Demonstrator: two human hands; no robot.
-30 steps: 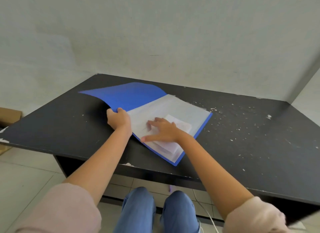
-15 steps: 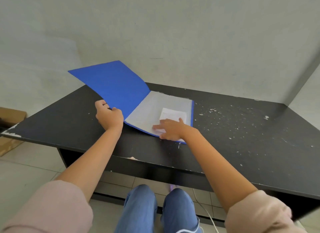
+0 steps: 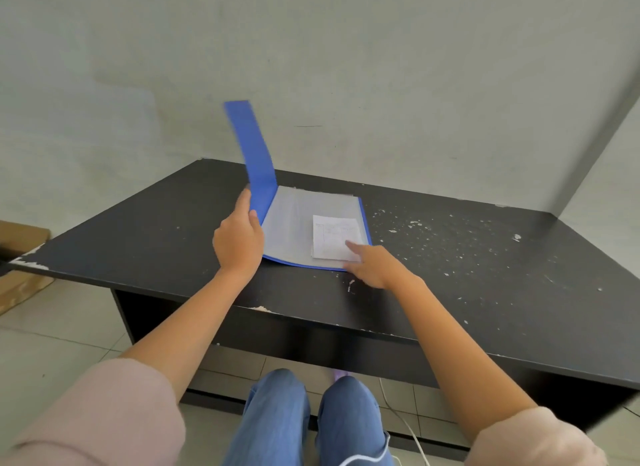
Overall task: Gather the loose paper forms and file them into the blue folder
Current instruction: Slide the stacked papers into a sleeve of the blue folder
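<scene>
On the dark worktop [image 3: 485, 275] the blue folder [image 3: 294, 230] lies open, its thin cover [image 3: 254, 153] bending upright. The light paper forms [image 3: 334, 235], I think slippery, lie inside at the right. My left hand [image 3: 237, 240] pinches the cover's near edge, a good hold. My right hand [image 3: 374, 268], fingers straight, presses the forms' near corner.

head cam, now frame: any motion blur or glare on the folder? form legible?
Head view: the raised folder cover is motion-blurred, worst at its top; the paper form shows ruled lines but unreadable text; light soft, no glare; wide-angle tilts the wall corner at right.
</scene>
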